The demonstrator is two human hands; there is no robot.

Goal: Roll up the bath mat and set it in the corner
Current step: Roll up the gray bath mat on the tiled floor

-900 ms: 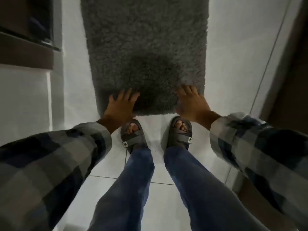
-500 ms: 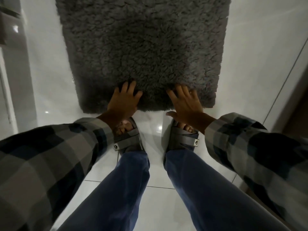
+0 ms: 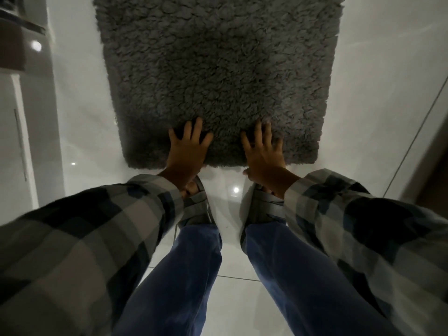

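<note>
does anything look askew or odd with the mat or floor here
Nothing stands out. The grey bath mat lies flat and unrolled on the white tile floor, with the left hand and right hand spread on its near edge.

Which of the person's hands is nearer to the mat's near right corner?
The right. The right hand lies on the bath mat a short way in from that corner, while the left hand lies on the near edge further toward the mat's left side.
</note>
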